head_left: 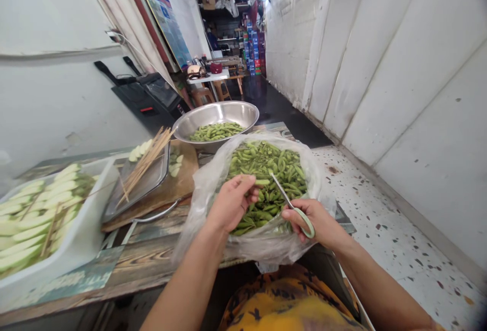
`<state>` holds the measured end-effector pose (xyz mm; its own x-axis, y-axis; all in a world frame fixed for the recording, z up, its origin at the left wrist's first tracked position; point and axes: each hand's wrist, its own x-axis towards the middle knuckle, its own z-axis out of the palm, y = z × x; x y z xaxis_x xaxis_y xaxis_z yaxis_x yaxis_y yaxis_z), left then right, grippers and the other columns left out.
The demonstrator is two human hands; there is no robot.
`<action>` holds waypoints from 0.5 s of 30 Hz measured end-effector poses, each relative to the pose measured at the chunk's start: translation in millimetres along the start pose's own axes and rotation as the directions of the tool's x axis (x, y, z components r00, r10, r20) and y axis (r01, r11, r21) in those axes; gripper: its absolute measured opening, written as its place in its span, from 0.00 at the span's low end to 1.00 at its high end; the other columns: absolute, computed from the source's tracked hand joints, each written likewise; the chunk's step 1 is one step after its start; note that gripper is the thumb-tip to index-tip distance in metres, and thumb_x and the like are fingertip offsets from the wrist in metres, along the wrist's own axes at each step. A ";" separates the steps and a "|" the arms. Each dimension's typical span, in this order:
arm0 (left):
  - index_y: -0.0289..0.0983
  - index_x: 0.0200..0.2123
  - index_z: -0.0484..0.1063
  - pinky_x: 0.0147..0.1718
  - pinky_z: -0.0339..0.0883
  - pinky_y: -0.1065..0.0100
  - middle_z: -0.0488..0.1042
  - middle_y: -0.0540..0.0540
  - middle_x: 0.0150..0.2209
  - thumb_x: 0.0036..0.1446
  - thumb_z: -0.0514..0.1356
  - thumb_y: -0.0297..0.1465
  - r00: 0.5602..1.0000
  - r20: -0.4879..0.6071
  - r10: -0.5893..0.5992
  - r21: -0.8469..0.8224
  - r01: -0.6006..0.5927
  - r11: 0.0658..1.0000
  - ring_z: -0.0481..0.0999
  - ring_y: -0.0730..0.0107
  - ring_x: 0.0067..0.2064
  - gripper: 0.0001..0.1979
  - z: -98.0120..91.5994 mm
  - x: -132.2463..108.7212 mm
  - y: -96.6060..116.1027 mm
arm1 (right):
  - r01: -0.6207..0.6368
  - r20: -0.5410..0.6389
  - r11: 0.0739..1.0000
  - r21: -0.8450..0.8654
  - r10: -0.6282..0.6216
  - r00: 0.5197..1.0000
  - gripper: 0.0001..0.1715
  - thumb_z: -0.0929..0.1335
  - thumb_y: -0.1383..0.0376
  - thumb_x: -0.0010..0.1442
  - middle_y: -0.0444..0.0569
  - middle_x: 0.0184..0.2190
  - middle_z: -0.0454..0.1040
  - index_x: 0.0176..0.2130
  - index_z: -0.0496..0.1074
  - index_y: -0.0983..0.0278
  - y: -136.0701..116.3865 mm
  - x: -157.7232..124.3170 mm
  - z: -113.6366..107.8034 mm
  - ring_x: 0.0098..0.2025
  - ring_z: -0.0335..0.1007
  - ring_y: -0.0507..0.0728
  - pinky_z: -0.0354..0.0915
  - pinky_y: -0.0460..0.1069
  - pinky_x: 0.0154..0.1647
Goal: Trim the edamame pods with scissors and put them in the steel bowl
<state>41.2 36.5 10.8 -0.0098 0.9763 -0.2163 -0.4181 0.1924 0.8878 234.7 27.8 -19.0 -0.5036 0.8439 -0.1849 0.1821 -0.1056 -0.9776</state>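
- Bench with patched wood-grain surface [148,250]: carries everything below except the two hands and what they hold.
- Translucent, crinkled plastic bag [201,196]: spread wide, filled with green pods [285,161].
- Rectangular white plastic tub [85,242], left: holds pale-green slices [32,219] on thin sticks.
- Round, shiny steel bowl [213,112], beyond the bag: contains more pods.
- Left hand [233,201]: over the bag, thumb and fingertips pinched together on one pod.
- Right hand [310,219]: curled around the handles of the scissors.
- Steel scissors with pale-green handles [283,191]: tip near the pinched pod.
- Single slim green pod [262,182]: above the heap, between left fingertips and scissor tip.
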 end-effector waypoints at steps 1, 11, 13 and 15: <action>0.33 0.26 0.65 0.25 0.65 0.75 0.73 0.47 0.26 0.47 0.61 0.29 0.999 -0.038 -0.020 -0.064 0.017 0.998 0.71 0.76 0.28 0.07 -1.3 1.8 3.2 | -0.002 -0.004 1.000 0.018 0.002 1.000 0.23 0.67 0.48 0.53 0.39 0.15 0.64 0.29 0.66 0.66 0.3 -0.1 -0.8 0.14 0.58 0.47 0.50 0.42 0.14; 0.38 0.25 0.74 0.23 0.54 0.72 0.67 0.50 0.19 0.41 0.65 0.32 0.965 0.087 0.249 0.859 -0.200 0.472 0.64 0.72 0.22 0.05 -16.6 9.5 -5.5 | 0.018 0.010 0.997 0.073 -0.019 1.000 0.23 0.66 0.48 0.56 0.40 0.17 0.66 0.36 0.67 0.67 4.9 -3.2 -5.0 0.17 0.61 0.48 0.52 0.42 0.16; 0.39 0.25 0.76 0.28 0.56 0.70 0.71 0.46 0.23 0.40 0.66 0.30 0.950 0.152 0.273 0.949 -0.218 0.230 0.69 0.66 0.28 0.04 -20.9 12.2 -13.0 | 0.009 0.008 0.997 0.073 -0.009 1.000 0.23 0.66 0.49 0.56 0.40 0.17 0.66 0.36 0.67 0.67 3.5 -3.6 -4.9 0.17 0.61 0.48 0.52 0.42 0.16; 0.39 0.24 0.75 0.31 0.57 0.69 0.73 0.44 0.25 0.40 0.65 0.27 0.942 0.183 0.281 0.964 -0.229 0.139 0.70 0.63 0.31 0.03 -23.8 15.2 -16.2 | 0.013 0.014 0.997 0.071 -0.014 1.000 0.23 0.67 0.48 0.55 0.40 0.17 0.65 0.36 0.68 0.67 2.2 -4.1 -4.9 0.17 0.61 0.48 0.52 0.42 0.16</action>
<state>26.2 45.9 -16.6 0.0396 0.9920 0.1199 0.8192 -0.1009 0.5645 241.3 26.6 -19.9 -0.5174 0.8381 -0.1730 0.1152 -0.1321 -0.9845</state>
